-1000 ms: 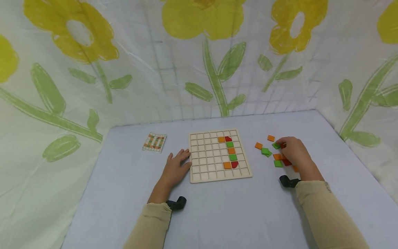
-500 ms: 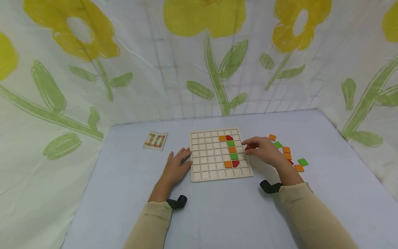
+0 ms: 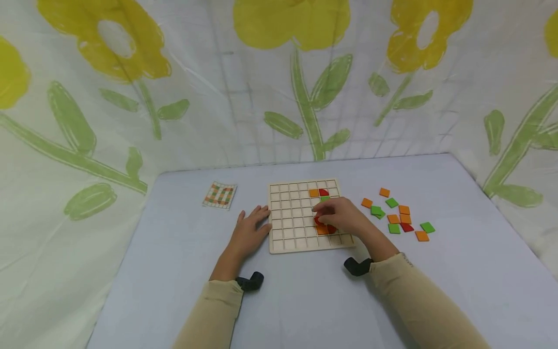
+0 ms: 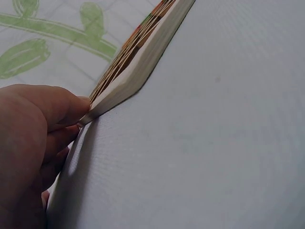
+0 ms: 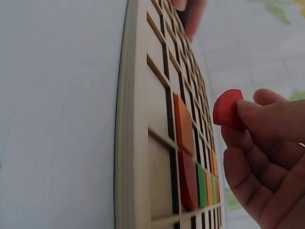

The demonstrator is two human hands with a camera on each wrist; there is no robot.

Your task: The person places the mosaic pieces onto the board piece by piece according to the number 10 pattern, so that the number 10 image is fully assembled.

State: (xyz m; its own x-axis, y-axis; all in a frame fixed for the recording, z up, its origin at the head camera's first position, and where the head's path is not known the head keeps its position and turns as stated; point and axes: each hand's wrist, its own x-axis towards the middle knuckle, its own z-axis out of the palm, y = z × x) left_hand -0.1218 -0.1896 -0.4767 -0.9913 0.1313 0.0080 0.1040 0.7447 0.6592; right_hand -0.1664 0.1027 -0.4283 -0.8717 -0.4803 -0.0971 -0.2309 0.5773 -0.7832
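Observation:
My right hand (image 3: 342, 215) is over the right part of the wooden grid board (image 3: 287, 220). Between thumb and fingers it pinches a red tile (image 5: 227, 109) with a rounded edge, held above the board's surface in the right wrist view. Beneath and around that hand, an orange tile (image 3: 314, 193), a red rounded tile (image 3: 324, 192) and several others sit in the board's squares, some partly hidden. My left hand (image 3: 249, 237) rests at the board's left edge, fingers spread; in the left wrist view its thumb (image 4: 71, 105) touches the board's corner.
Several loose orange, green and red tiles lie right of the board, among them a green tile (image 3: 427, 227) and an orange tile (image 3: 384, 192). A patterned card (image 3: 220, 195) lies at the back left. A flowered cloth (image 3: 183, 131) hangs behind the table (image 3: 305, 300).
My right hand has moved left from the loose tiles to over the board, carrying a red tile. The left hand stays at the board's left edge.

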